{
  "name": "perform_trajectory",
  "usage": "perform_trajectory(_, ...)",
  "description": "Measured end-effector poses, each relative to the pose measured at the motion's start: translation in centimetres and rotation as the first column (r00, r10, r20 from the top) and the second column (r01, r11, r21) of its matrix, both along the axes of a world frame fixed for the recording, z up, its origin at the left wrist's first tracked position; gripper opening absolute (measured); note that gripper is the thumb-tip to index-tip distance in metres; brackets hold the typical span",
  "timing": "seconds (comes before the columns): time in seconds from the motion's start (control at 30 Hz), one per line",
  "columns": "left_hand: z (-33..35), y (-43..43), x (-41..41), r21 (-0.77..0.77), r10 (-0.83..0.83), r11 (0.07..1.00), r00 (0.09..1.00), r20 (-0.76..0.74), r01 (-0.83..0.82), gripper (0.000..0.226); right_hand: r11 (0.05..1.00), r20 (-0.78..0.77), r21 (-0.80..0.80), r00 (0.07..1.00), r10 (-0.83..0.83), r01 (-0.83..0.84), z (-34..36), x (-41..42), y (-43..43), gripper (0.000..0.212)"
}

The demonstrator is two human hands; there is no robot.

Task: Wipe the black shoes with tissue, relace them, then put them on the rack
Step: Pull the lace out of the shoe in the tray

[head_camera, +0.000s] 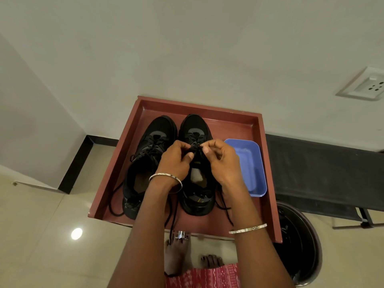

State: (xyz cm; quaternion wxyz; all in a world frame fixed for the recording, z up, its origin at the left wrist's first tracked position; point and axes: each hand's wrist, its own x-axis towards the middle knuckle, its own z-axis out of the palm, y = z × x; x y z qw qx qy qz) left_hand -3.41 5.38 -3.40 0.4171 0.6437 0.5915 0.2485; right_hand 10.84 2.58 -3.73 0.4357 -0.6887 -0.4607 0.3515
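Black sneakers share a red-brown rimmed tabletop (pixel 199 106), toes to the wall: the left-hand sneaker (pixel 160 127) and the right-hand sneaker (pixel 195 125), with a blue plastic tub (pixel 252 163) just beside the latter. In the head view, the left hand (pixel 175 161) and right hand (pixel 221 161) sit close together, curled fingers pinching the lace (pixel 194 149) over the right-hand sneaker's upper eyelets. Relacing looks well along, though both sneakers' lace ends trail untied. No tissue shows, so wiping is probably done. Racking remains, and I cannot pick out a rack.
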Motion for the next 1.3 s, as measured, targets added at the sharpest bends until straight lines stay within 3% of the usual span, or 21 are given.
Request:
perform_trajectory(0.1,-0.2,-0.1,-0.4,-0.017,-0.061,0.998,0.99,-0.125,0.059,0.044,0.987,0.055,-0.158,0.998,0.035,-0.026,-0.4,2.2,-0.4,0.019)
perform_trajectory(0.17,-0.2,0.0,-0.4,-0.038,-0.051,0.998,0.987,-0.153,0.046,0.045,0.967,0.067,-0.246,0.994,0.084,-0.065,-0.6,3.2,-0.9,0.017)
perform_trajectory(0.23,0.0,0.0,-0.5,-0.061,-0.023,0.998,0.994,-0.108,0.017,0.039,0.953,0.073,-0.288,0.99,0.117,-0.091,-0.7,3.7,-1.1,0.003)
perform_trajectory(0.37,0.1,0.0,-0.9,-0.091,0.008,0.996,1.0,-0.003,-0.008,0.033,0.945,0.13,-0.315,0.981,0.14,-0.093,-0.7,3.4,-1.1,0.011)
perform_trajectory(0.43,0.2,0.0,-1.1,-0.091,0.006,0.996,0.999,0.046,-0.002,0.031,0.954,0.106,-0.286,0.986,0.125,-0.09,-0.4,3.1,-1.1,0.014)
perform_trajectory(0.6,0.3,0.2,-0.4,-0.098,0.068,0.994,0.991,0.113,-0.057,0.035,0.99,-0.176,-0.122,0.983,0.048,-0.07,1.5,2.7,-1.3,0.012)
perform_trajectory(0.73,0.4,-0.4,1.3,-0.082,0.048,0.995,0.996,-0.075,-0.055,0.074,0.997,-0.392,-0.053,0.919,0.036,-0.062,4.9,2.6,-1.7,0.017)
perform_trajectory(0.87,0.3,-0.9,2.5,-0.13,0.028,0.99,0.977,-0.212,-0.057,0.09,0.999,-0.435,0.027,0.899,0.045,-0.038,9.1,2.7,-2.1,0.018)
perform_trajectory(1.07,0.8,-1.5,2.5,-0.219,0.027,0.972,0.965,-0.259,-0.086,0.087,0.995,-0.531,0.097,0.847,0.021,0.036,17.3,2.7,-1.1,0.013)
perform_trajectory(1.3,0.9,-2.4,2.4,-0.204,0.03,0.974,0.946,-0.323,-0.1,0.083,0.981,-0.582,0.156,0.813,-0.005,0.118,22.5,1.2,-0.6,0.027)
